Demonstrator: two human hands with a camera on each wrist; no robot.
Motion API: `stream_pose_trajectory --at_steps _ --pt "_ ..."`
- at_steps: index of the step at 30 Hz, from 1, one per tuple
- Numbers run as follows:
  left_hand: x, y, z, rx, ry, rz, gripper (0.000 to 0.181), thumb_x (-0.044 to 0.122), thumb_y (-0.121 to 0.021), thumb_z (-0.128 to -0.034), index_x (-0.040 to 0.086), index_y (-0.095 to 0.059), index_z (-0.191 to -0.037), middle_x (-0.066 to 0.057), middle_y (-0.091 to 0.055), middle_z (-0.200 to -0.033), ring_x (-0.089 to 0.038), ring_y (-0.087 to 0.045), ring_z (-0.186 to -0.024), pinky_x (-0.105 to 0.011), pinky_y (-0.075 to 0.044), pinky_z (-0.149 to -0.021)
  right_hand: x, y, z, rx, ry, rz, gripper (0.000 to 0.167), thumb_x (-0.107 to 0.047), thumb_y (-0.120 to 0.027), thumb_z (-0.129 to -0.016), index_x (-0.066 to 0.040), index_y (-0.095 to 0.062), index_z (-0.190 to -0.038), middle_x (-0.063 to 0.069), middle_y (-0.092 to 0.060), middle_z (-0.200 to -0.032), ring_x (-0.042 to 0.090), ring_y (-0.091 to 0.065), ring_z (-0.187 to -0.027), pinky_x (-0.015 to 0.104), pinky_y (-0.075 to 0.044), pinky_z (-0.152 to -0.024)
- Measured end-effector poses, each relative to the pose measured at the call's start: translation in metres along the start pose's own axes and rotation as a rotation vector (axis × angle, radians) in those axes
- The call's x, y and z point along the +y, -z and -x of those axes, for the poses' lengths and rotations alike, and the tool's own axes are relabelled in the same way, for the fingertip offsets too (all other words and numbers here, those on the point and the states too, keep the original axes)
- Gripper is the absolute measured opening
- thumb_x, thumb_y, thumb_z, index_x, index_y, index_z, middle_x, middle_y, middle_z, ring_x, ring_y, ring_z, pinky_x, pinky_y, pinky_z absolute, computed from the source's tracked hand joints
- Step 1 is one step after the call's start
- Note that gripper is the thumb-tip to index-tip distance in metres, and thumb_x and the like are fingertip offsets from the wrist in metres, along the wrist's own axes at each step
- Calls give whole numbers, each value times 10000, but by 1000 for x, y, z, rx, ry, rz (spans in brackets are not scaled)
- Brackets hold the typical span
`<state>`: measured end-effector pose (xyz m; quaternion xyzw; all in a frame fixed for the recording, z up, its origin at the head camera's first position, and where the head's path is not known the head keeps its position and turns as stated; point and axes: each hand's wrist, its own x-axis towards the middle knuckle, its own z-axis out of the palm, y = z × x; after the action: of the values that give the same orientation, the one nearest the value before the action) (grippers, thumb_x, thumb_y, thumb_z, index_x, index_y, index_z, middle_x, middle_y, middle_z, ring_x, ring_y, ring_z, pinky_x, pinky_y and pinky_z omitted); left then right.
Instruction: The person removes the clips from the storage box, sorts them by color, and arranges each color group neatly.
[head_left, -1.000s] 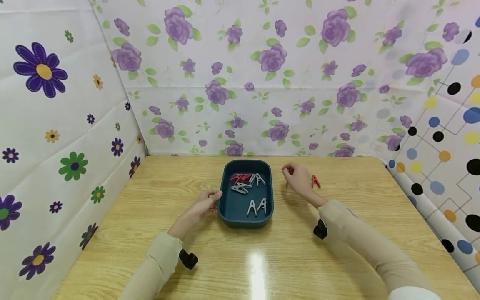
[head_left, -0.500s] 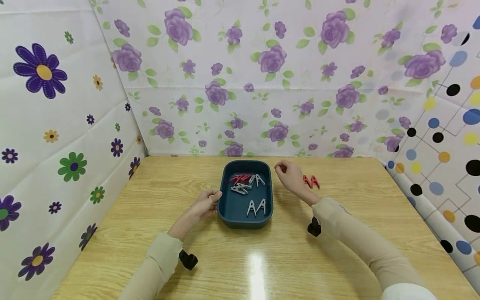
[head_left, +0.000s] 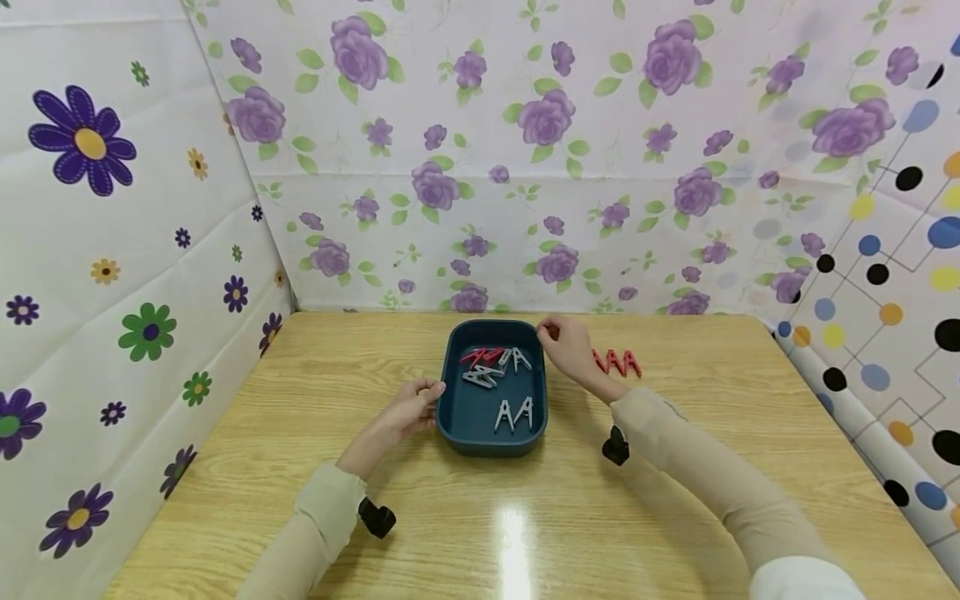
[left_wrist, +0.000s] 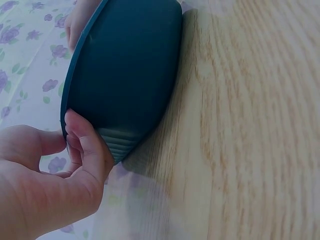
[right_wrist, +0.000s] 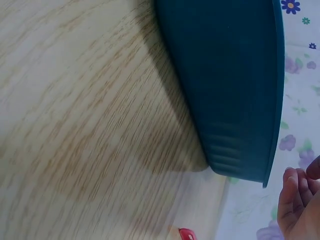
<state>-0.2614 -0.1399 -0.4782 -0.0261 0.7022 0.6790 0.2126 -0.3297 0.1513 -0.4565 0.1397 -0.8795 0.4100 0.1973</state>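
A dark teal bin [head_left: 468, 421] stands on the table, holding red clips [head_left: 491, 356] and several grey clips [head_left: 504, 414]. My left hand [head_left: 408, 410] grips its left rim; the left wrist view shows this hand [left_wrist: 60, 187] pinching the rim of the bin [left_wrist: 130, 70], thumb on one side and fingers on the other. My right hand [head_left: 570, 348] is beside the bin's upper right corner. In the right wrist view the fingers of that hand [right_wrist: 301, 202] are loosely bent near the end of the bin [right_wrist: 230, 90], with nothing visible in them.
Red clips [head_left: 632, 363] lie in a row on the wooden table [head_left: 420, 533] right of my right hand, the leftmost partly hidden by it. Flowered cloth [head_left: 480, 192] hangs behind the table, and patterned cloths stand at both sides.
My right hand has moved left from over the red clips to the bin's upper right corner, uncovering more of them. My left hand and the bin have stayed in place.
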Motion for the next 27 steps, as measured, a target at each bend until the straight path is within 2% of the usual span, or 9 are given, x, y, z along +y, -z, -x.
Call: stream_pose_trajectory --at_steps 12,20,27 --pt "-1 1 -2 5 13 -7 353 241 -461 -1037 -46 -428 -1239 -8 -534 -757 -91 -511 -608 -231 -430 -574 -10 -7 -2 -53 -4 1 156 -149 -551 -950 -95 -693 -916 60 -662 -808 157 -527 -675 260 -427 -624" --pt "-1 2 -1 -14 8 -3 357 235 -451 -1040 -53 -411 -1247 -9 -533 -751 -89 -509 -607 -238 -432 -585 -16 -15 -6 -71 31 -5 158 -128 -553 -938 -80 -700 -909 71 -671 -791 156 -527 -642 263 -429 -605" --pt "0 1 0 -7 8 -4 354 228 -447 -1042 -58 -419 -1248 -5 -545 -743 -88 -517 -608 -238 -440 -591 -23 -18 -8 -144 11 8 166 -137 -540 -952 -80 -696 -954 82 -689 -851 167 -575 -681 297 -468 -637"
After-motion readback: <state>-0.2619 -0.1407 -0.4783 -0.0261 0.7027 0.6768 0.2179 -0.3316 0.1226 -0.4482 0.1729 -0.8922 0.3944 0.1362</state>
